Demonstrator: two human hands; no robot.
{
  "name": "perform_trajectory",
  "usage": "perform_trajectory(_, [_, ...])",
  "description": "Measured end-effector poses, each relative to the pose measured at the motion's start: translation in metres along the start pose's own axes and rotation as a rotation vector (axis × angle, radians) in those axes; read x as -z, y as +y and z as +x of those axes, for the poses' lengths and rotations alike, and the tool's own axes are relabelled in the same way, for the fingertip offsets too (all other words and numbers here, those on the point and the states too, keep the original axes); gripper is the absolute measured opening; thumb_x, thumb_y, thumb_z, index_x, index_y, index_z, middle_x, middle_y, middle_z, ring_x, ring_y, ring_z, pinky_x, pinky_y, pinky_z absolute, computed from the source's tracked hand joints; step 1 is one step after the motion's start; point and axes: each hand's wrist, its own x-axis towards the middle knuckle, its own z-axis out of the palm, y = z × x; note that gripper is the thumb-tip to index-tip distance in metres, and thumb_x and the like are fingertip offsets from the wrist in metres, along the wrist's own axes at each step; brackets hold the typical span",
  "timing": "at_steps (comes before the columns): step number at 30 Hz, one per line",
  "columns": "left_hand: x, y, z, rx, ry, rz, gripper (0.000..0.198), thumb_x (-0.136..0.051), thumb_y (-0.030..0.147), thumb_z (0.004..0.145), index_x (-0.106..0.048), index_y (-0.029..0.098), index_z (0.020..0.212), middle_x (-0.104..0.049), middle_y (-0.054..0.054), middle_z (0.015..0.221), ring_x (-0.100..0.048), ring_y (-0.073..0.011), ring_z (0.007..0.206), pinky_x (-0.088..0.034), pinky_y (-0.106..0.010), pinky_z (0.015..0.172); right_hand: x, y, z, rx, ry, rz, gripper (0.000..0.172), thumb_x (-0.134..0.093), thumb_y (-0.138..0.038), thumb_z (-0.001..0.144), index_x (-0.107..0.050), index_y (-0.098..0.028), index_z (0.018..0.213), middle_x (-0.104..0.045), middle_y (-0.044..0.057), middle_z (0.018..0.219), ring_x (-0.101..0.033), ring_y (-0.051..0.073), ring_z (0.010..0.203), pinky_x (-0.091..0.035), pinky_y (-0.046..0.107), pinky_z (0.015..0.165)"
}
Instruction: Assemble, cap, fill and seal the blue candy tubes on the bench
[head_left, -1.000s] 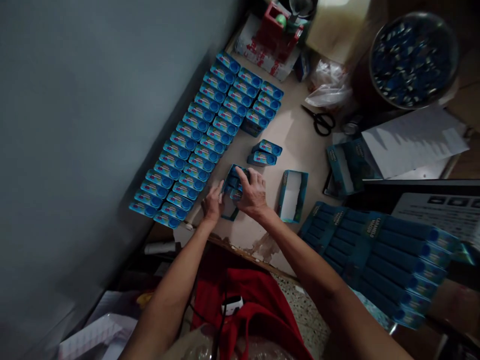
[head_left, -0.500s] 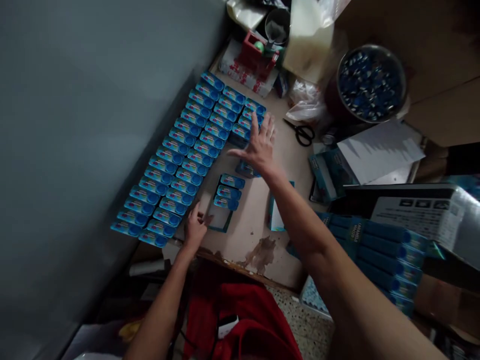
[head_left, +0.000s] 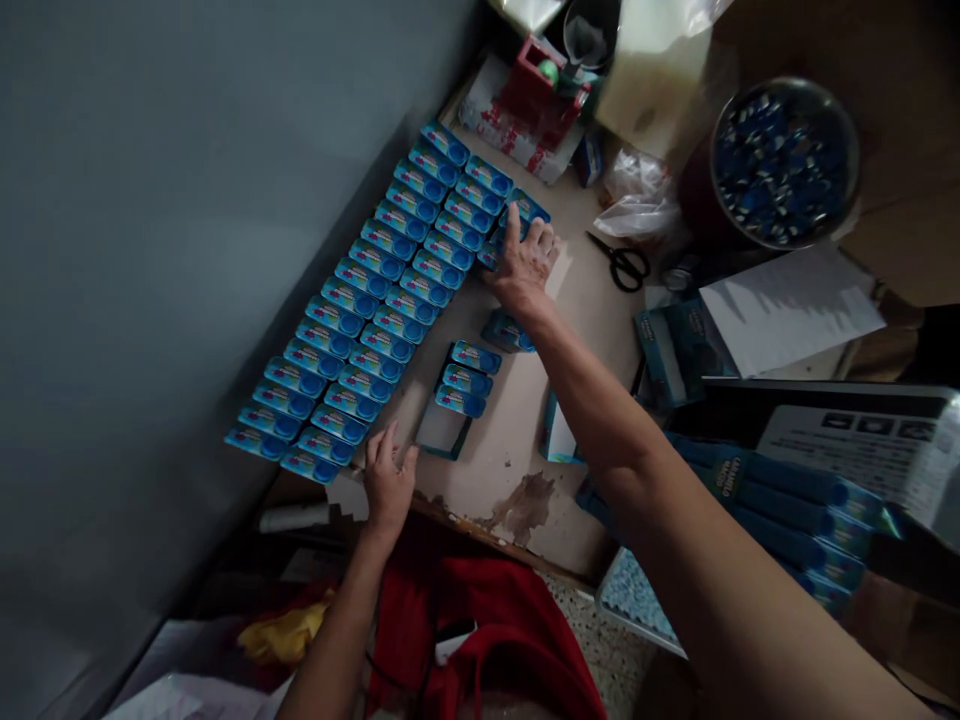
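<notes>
Your right hand (head_left: 529, 262) hides the far blue packs (head_left: 531, 207), perhaps gripping them, I cannot tell; your left hand (head_left: 388, 480) rests spread beside the open box (head_left: 442, 428).

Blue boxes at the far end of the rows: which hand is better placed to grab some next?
Probably right. The right hand lies on the blue boxes at the rows' far end. The left hand rests flat beside the open carton, well short of them.

Dim indoor view. The brightest patch is the pale tabletop (head_left: 581, 310) just right of the right hand (head_left: 525, 265); the wall (head_left: 187, 250) left of the left hand (head_left: 388, 485) is dull grey. Corners fall dark, edges bend, and things beyond the right hand blur.
</notes>
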Motion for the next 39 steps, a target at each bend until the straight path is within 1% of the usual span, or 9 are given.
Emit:
perform_trajectory(7, [-0.015, 0.003, 0.007, 0.003, -0.009, -0.017, 0.054, -0.06, 0.016, 0.085, -0.063, 0.019, 0.139, -0.06, -0.013, 0.122, -0.069, -0.0234, 0.1, -0.059, -0.042, 0.095, 0.029, -0.026, -0.009, -0.115, -0.115, -0.174, 0.081, -0.055, -0.034, 0.096, -0.023, 0.001, 0.161, -0.038, 0.03, 0.152, -0.036, 0.041, 0.142, -0.026, 0.064, 0.115])
perform_trajectory(12, [-0.024, 0.009, 0.011, 0.028, 0.012, -0.039, 0.048, -0.061, 0.019, 0.088, -0.065, 0.018, 0.136, -0.06, -0.015, 0.126, -0.069, -0.0227, 0.098, -0.061, -0.038, 0.088, 0.027, -0.014, 0.002, -0.062, -0.12, -0.198, 0.082, -0.044, -0.041, 0.096, -0.03, 0.021, 0.147, -0.043, 0.034, 0.144, -0.043, 0.041, 0.137, -0.033, 0.056, 0.107])
perform_trajectory(19, [-0.026, 0.004, 0.013, 0.055, -0.059, -0.113, 0.047, -0.069, 0.038, 0.09, -0.067, 0.015, 0.132, -0.067, -0.015, 0.118, -0.07, -0.0243, 0.1, -0.059, -0.041, 0.094, 0.057, 0.004, 0.013, -0.1, -0.111, -0.056, 0.094, -0.067, -0.05, 0.088, -0.031, 0.0, 0.16, -0.046, 0.026, 0.146, -0.044, 0.044, 0.135, -0.034, 0.067, 0.109])
perform_trajectory(24, [-0.004, -0.007, 0.006, 0.255, -0.105, -0.302, 0.058, -0.069, 0.058, 0.087, -0.071, 0.014, 0.125, -0.076, -0.014, 0.109, -0.073, -0.0259, 0.1, -0.06, -0.041, 0.091, 0.152, -0.006, -0.08, 0.148, 0.23, 0.264, 0.101, -0.074, -0.052, 0.082, -0.026, -0.018, 0.164, -0.046, 0.017, 0.146, -0.041, 0.036, 0.139, -0.033, 0.056, 0.122])
perform_trajectory(27, [0.022, 0.001, -0.004, 0.307, -0.145, -0.453, 0.069, -0.062, 0.068, 0.09, -0.068, 0.013, 0.131, -0.077, -0.017, 0.113, -0.074, -0.0269, 0.104, -0.06, -0.042, 0.095, 0.183, -0.026, -0.177, 0.293, 0.134, 0.456, 0.103, -0.071, -0.058, 0.08, -0.021, -0.031, 0.166, -0.046, 0.015, 0.145, -0.048, 0.038, 0.135, -0.046, 0.058, 0.112])
perform_trajectory(29, [0.038, 0.013, -0.014, 0.254, -0.157, -0.547, 0.073, -0.053, 0.071, 0.095, -0.065, 0.013, 0.137, -0.074, -0.02, 0.125, -0.072, -0.0289, 0.117, -0.057, -0.045, 0.104, 0.17, -0.041, -0.238, 0.259, 0.02, 0.471, 0.1, -0.069, -0.053, 0.081, -0.02, -0.035, 0.167, -0.046, 0.014, 0.142, -0.052, 0.038, 0.13, -0.051, 0.057, 0.105])
perform_trajectory(32, [0.046, 0.032, -0.028, 0.071, -0.199, -0.638, 0.08, -0.046, 0.074, 0.097, -0.052, 0.016, 0.152, -0.057, -0.02, 0.153, -0.054, -0.0314, 0.144, -0.044, -0.047, 0.121, 0.116, -0.059, -0.299, 0.176, -0.046, 0.402, 0.094, -0.07, -0.051, 0.08, -0.034, -0.028, 0.164, -0.051, 0.017, 0.139, -0.056, 0.036, 0.124, -0.051, 0.054, 0.103])
perform_trajectory(36, [0.019, 0.049, -0.03, -0.166, -0.312, -0.587, 0.096, -0.048, 0.08, 0.092, -0.028, 0.022, 0.166, -0.031, -0.017, 0.171, -0.032, -0.0325, 0.158, -0.03, -0.047, 0.13, 0.044, -0.063, -0.329, 0.12, -0.027, 0.257, 0.056, -0.066, -0.05, 0.088, -0.067, -0.033, 0.141, -0.054, 0.017, 0.143, -0.049, 0.04, 0.136, -0.043, 0.058, 0.11])
perform_trajectory(39, [-0.008, 0.052, -0.024, -0.197, -0.261, -0.506, 0.089, -0.045, 0.077, 0.095, -0.032, 0.022, 0.164, -0.036, -0.017, 0.169, -0.034, -0.0322, 0.157, -0.029, -0.048, 0.129, 0.017, -0.061, -0.335, 0.111, -0.048, 0.225, 0.04, -0.06, -0.04, 0.096, -0.072, -0.038, 0.133, -0.058, 0.015, 0.142, -0.05, 0.038, 0.138, -0.04, 0.059, 0.111])
